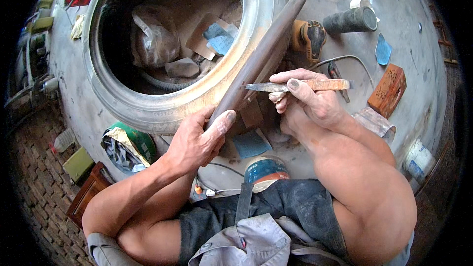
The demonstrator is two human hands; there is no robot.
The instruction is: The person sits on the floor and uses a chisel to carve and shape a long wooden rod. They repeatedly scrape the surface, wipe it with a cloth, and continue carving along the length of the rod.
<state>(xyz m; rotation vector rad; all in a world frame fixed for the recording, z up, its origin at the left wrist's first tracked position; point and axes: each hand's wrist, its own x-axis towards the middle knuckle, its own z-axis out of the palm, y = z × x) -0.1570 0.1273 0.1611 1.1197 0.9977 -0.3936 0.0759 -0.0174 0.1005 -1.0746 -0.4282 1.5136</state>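
Note:
My left hand (pixel 199 138) is closed round the lower end of a long, smooth, dark brown curved piece (pixel 261 64), apparently wood, with the thumb on top. This piece leans up and away to the right over the side of a tyre (pixel 148 112). In my right hand (pixel 320 98) is a wooden-handled carving knife (pixel 268 87), gripped with the thumb along it. Its pointed blade aims left, and the tip meets or nearly meets the brown piece's edge. The far underside of the piece is hidden.
Inside the tyre lie a plastic bag (pixel 155 37) and sandpaper scraps (pixel 220 44). To the right are an orange-black power sander (pixel 314 39), a dark cylinder (pixel 347 21), a reddish wooden block (pixel 387 91) and a white tub (pixel 419 160). A green container (pixel 138 143) and blue tin (pixel 266 169) stand nearer me.

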